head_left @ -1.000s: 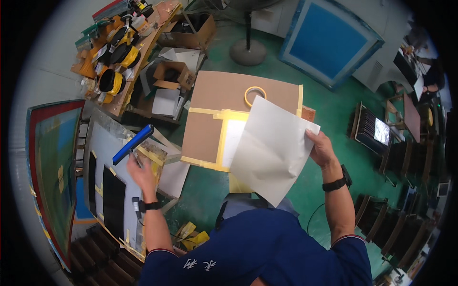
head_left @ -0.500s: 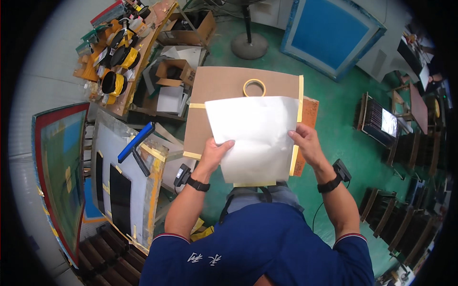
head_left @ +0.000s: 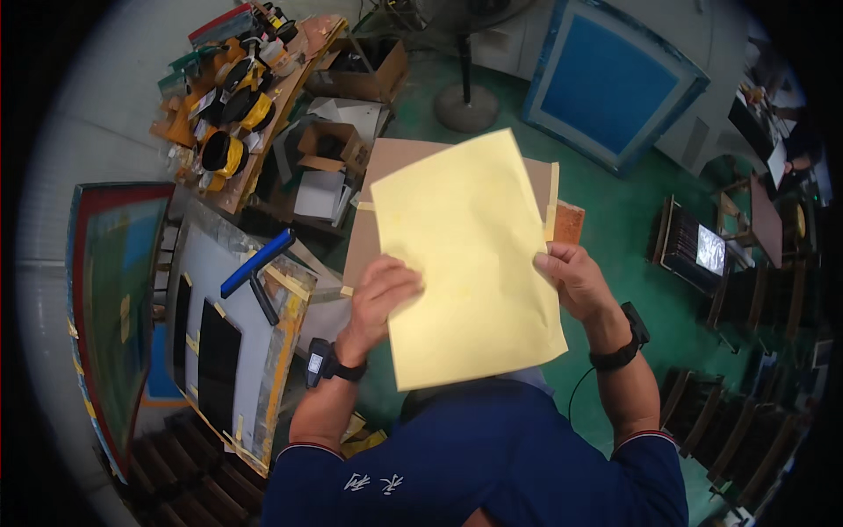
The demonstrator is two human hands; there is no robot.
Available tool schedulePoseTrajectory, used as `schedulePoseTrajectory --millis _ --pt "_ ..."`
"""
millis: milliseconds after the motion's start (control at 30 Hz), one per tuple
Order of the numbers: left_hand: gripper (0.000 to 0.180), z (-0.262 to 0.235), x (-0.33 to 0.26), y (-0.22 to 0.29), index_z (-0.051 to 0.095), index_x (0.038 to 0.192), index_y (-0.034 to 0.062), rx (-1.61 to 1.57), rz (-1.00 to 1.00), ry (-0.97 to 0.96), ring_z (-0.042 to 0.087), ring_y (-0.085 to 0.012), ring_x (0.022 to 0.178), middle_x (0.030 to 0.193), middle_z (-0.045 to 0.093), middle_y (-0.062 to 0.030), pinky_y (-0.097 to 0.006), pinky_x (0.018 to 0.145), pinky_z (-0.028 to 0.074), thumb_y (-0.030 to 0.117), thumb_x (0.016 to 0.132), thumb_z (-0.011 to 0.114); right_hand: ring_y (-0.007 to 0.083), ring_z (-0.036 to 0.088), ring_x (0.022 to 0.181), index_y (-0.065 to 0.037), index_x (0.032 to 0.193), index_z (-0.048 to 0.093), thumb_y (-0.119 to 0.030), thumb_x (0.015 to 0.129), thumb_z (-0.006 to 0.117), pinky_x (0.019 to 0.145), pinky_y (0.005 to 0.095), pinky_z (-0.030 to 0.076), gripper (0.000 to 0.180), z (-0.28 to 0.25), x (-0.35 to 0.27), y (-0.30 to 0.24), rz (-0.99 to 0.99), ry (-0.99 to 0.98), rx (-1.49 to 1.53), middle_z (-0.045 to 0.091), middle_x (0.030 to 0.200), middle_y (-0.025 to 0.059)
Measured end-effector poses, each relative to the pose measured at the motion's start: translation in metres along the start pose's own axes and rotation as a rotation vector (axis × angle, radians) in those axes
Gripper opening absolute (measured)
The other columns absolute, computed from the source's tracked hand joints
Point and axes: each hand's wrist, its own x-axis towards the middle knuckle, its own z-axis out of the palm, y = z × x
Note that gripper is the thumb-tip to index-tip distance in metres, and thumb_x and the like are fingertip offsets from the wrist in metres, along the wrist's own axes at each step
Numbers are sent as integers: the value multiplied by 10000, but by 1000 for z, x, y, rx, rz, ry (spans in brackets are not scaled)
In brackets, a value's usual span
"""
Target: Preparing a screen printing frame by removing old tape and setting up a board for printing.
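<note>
One grip is plain: the right hand [head_left: 575, 274] pinches the right edge of a pale-yellow sheet [head_left: 470, 263] between thumb and fingers. The left hand [head_left: 382, 294] has blurred fingers across the sheet's left edge — whether its thumb closes behind, I cannot tell. The sheet is held up in front of the brown board [head_left: 406, 160], hiding most of it, its lower end near the dark-blue shirt [head_left: 474, 448]. By the look of it, handling is midway: the sheet is in hand, tilted and lightly creased, not set down. A yellow tape strip [head_left: 552, 202] is already on the board's right edge; what lies behind the sheet is hidden, so how much is finished there cannot be judged. An orange-brown block [head_left: 570, 223] shows just beside the board's right edge. Left of the board, a blue squeegee [head_left: 258, 263] rests on a grey screen [head_left: 255, 360] — no hand on it, its work not under way. Farther out, a fan base [head_left: 466, 109] stands beyond the board's far edge, and a blue screen [head_left: 610, 83] beyond its far right corner.
</note>
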Motion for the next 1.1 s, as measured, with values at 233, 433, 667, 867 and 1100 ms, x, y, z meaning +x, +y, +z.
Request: schedulePoseTrajectory --millis 233,433,667,867,1100 --pt "448 -9 -15 24 602 1236 -8 -126 -332 -37 545 -380 1218 1341 536 -202 -432 1030 450 -17 789 632 125 672 824 27 1086 685 -150 963 652 732 277 580 218 41 1 27 -16 2 -93 699 946 61" --pt "647 9 -16 92 466 1408 -15 -379 -506 -58 523 -377 1278 1403 484 -231 -426 1057 433 162 837 714 139 671 789 13 1014 669 -112 920 706 721 290 603 162 74 -3 60 -20 -24 -89 688 904 67" --pt "772 31 -63 155 355 1466 -37 -94 -657 36 486 -421 1287 1430 433 -264 -438 1054 433 167 816 718 122 644 732 0 959 657 -17 890 699 731 292 601 83 91 -22 98 -18 -147 -204 665 840 44" --pt "563 53 -123 194 488 1353 -69 182 -779 312 606 -424 1091 1249 591 -264 -431 926 517 -29 806 613 143 638 845 -6 1059 624 -22 924 648 835 332 573 138 119 -51 125 129 -255 -114 647 965 67" --pt "461 49 -182 242 546 1294 -74 355 -819 532 656 -379 987 1178 639 -232 -410 850 550 -49 836 595 145 647 830 -4 1010 652 -111 962 632 731 308 558 120 141 -80 179 345 -459 -368 658 895 54"
